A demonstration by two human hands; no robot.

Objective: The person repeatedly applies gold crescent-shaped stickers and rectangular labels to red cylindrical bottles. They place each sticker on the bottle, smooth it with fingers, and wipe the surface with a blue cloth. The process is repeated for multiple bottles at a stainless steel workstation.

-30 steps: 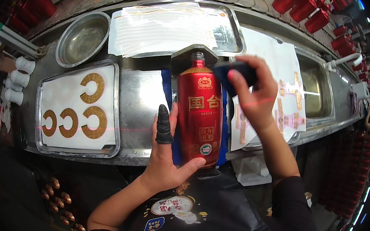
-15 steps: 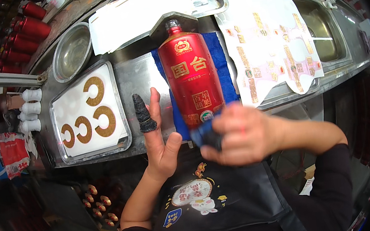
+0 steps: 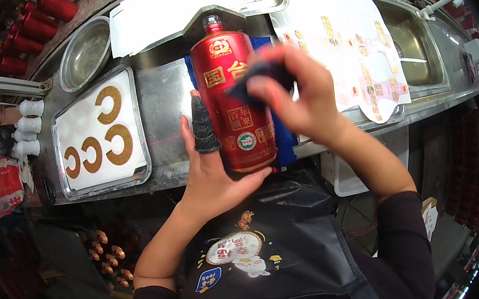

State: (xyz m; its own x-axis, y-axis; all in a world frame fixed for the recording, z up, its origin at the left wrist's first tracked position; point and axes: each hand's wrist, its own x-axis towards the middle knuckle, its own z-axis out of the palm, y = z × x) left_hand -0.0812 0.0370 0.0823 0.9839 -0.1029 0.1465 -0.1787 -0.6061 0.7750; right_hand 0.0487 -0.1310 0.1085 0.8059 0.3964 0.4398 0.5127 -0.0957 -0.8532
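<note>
A red bottle [image 3: 241, 101] with gold markings lies on its back on a blue cloth [image 3: 285, 147], its open neck pointing away from me. My left hand [image 3: 207, 177] cups its near end: the thumb is across the base and the fingers run along the left side. A dark fabric sleeve [image 3: 204, 127] covers one finger of that hand. In my right hand [image 3: 310, 96], a bunched dark blue cloth [image 3: 269, 77] is pinched over the bottle's upper right part. Motion blurs this hand and hides some of the gold markings.
Left of the bottle, a metal tray [image 3: 143, 131] holds several gold C-shaped pieces [image 3: 118, 145] on white paper. A metal bowl [image 3: 85, 58] stands behind it. Label sheets [image 3: 318, 14] lie to the right, beside a sink [image 3: 441, 59]. White papers [image 3: 146, 23] lie at the back.
My right hand has carried the blue cloth from the bottle's base up over its upper right side. The left hand has moved from beside the bottle onto its base and left side.
</note>
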